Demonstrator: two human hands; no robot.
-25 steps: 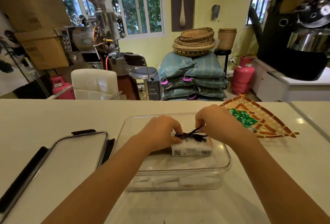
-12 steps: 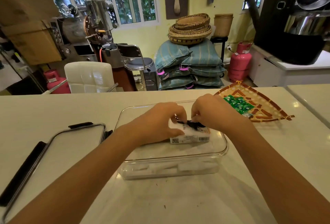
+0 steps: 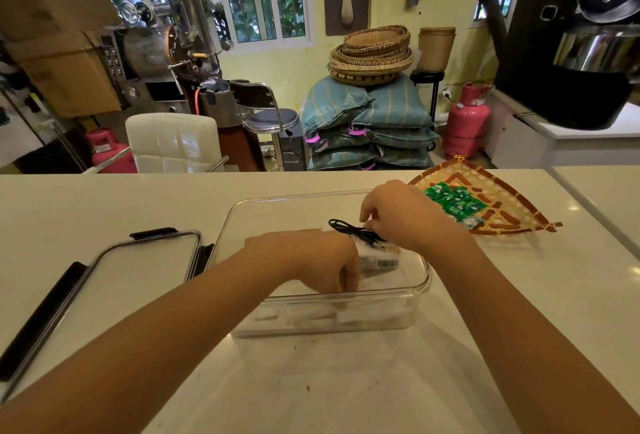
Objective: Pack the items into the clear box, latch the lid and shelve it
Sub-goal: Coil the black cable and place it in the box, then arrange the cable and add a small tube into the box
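clear rectangular plastic box [image 3: 420, 290]: we log it at the centre of the white countertop [image 3: 346, 381], lid off, open side up. inside we count a white carton with a barcode label [image 3: 379, 262] toward the box's 3 o'clock end, and a thin black cable [image 3: 346, 228] lying across the carton's top, looped toward 10 o'clock. pale flat items show through the near wall; we cannot tell what they are.

left hand [image 3: 311, 260]: reaching into the box from 7 o'clock, fingers curled down over the carton's left end, thumb side toward the near wall. it looks closed around that end, though the contact itself is hidden by the knuckles.

right hand [image 3: 405, 217]: over the box's 2 o'clock corner, fingertips pinched together on the right end of the black cable, remaining fingers bent.

clear lid with black latches [image 3: 114, 281]: lying flat on the countertop at 9 o'clock of the box, its near latch just beside the box wall.

triangular woven bamboo tray [image 3: 512, 205]: on the countertop at 2 o'clock of the box, carrying a cluster of small green sachets [image 3: 453, 201] partly behind the right hand.
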